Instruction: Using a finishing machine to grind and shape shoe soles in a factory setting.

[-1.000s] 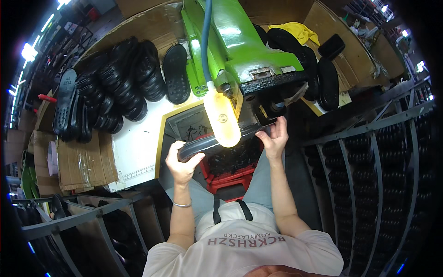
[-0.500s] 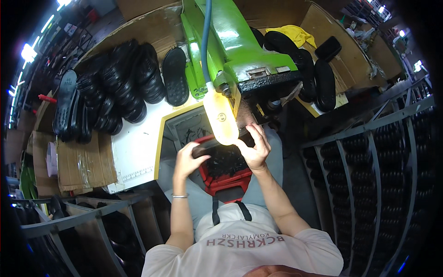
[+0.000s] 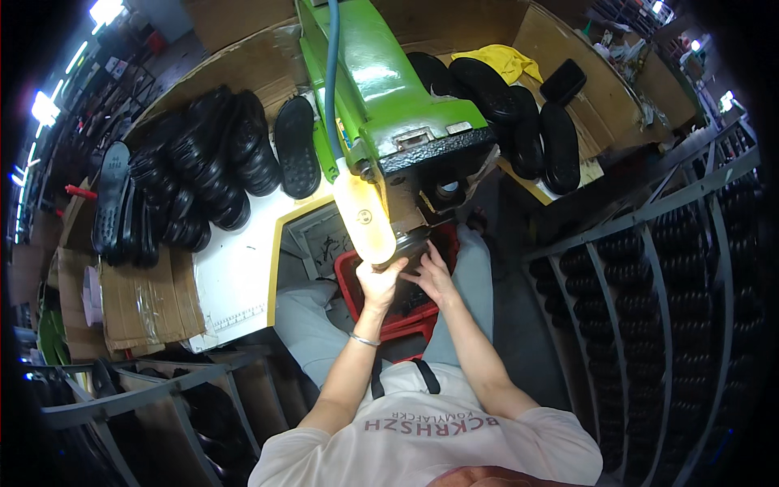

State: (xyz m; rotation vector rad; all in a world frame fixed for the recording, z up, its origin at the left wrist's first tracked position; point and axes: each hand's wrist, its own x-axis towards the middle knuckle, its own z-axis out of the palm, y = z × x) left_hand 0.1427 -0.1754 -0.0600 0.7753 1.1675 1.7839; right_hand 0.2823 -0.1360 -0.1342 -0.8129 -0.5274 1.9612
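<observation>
A dark shoe sole (image 3: 412, 246) is held at a slant below the head of a green machine (image 3: 406, 89), partly hidden by the lamp and my fingers. My left hand (image 3: 380, 284) is closed on its near left end, thumb on top. Beside the sole's right edge is my right hand (image 3: 434, 277), fingers and thumb apart; whether the fingertips press on it is hard to see. A bright yellow-white lamp (image 3: 365, 215) hangs just above my left hand. Under both hands sits a red crate (image 3: 347, 280) with dark scraps inside, between my knees.
Stacked black soles (image 3: 203, 162) cover the left of the white, yellow-edged table (image 3: 235, 276). More soles (image 3: 560, 150) and a yellow cloth (image 3: 503, 61) lie right of the machine. Metal racks (image 3: 657, 284) packed with soles stand at the right, another rack (image 3: 154, 390) at lower left.
The sole has turned from lying crosswise to a slant, nearer the machine head. My left hand moved right, and my right hand slid down and loosened its fingers. The view shifted slightly.
</observation>
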